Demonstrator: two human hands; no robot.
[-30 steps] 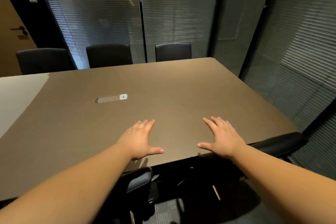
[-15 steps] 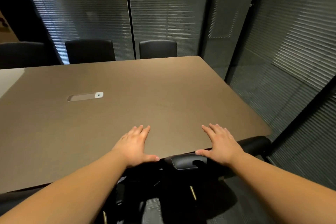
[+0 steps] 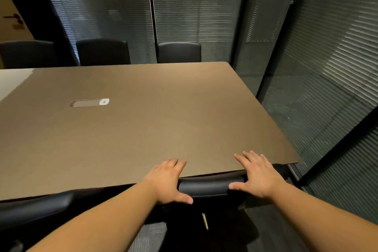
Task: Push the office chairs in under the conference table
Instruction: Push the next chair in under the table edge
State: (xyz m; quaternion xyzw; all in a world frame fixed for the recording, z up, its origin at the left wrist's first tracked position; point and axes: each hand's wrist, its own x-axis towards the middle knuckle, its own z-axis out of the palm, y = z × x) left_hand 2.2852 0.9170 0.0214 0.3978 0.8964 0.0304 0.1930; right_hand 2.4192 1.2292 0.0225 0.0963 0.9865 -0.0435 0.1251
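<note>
While the black chair point(image 3: 206, 187) sits with its backrest top right at the near edge of the counter point(image 3: 143, 129), I have both hands flat on it, fingers straight, clamped on nothing. Left hand point(image 3: 167, 182) presses the left end of the backrest, right hand point(image 3: 257, 178) the right end, fingertips reaching over the counter edge. Seat looks mostly under, so I judge the push nearly done. To do it well: even pressure both sides so it rolls straight, stop at the edge, mind fingers pinching. Another chair point(image 3: 36, 208) sits just left along the near edge. Three chairs point(image 3: 103, 52) line the far side, looking tucked in.
</note>
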